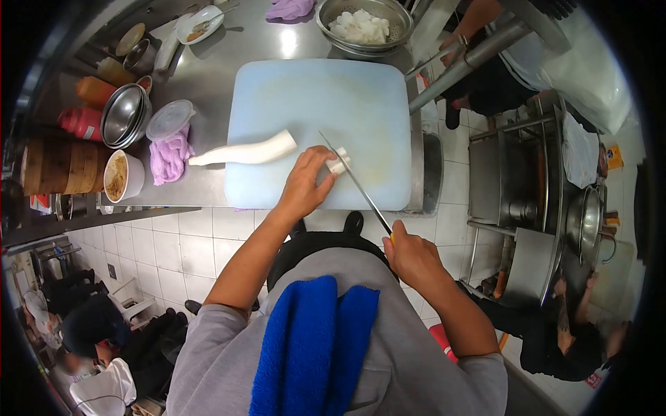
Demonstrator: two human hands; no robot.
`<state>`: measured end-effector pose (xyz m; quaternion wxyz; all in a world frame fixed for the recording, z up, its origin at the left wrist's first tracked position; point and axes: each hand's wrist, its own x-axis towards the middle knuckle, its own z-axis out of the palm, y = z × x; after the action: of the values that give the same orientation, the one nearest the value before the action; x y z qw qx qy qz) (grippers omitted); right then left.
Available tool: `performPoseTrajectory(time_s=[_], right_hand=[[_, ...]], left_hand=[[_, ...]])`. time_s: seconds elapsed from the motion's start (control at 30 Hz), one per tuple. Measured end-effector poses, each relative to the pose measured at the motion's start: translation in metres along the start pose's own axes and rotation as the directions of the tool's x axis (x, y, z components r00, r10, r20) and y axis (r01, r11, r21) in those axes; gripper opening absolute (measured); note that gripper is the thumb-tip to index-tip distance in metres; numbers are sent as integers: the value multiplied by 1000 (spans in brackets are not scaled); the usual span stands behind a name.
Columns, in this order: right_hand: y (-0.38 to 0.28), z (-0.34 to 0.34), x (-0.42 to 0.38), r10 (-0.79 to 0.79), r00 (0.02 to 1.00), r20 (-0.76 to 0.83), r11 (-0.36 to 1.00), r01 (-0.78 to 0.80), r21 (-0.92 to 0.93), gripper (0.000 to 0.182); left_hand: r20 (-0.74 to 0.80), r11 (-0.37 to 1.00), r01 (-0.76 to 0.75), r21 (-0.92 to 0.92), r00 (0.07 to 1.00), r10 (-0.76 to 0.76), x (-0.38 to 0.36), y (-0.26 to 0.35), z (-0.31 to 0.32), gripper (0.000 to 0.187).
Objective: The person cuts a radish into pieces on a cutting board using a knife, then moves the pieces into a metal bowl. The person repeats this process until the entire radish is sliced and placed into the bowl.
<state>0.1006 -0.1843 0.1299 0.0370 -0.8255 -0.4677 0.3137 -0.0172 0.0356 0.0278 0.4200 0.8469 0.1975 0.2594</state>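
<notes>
A pale blue-white cutting board (319,90) lies on the steel counter. Near its front edge my left hand (306,182) has its fingers curled on a small white vegetable piece (338,164). My right hand (414,258) is wrapped round the handle of a knife (365,197), whose blade slants up and left across that piece. To the left lies a long peeled white root (253,150), its thick end on the board and its thin tip past the board's left edge.
A steel colander (401,26) with white chunks stands behind the board. Left are a purple cloth (168,154), a lidded container (171,119), steel bowls (123,114) and a white tub (133,177). Other people are at the upper right, lower right and lower left.
</notes>
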Motion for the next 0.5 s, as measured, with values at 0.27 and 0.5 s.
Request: performPoseTrajectory(time_s=[0.27, 0.5], right_hand=[[19, 40, 26, -17, 997, -76, 999, 19, 30, 26], [8, 23, 8, 12, 984, -179, 1000, -10, 10, 28]], left_hand=[[-38, 999, 25, -26, 999, -26, -1, -2, 3, 35], [-128, 997, 28, -72, 991, -37, -11, -8, 11, 31]])
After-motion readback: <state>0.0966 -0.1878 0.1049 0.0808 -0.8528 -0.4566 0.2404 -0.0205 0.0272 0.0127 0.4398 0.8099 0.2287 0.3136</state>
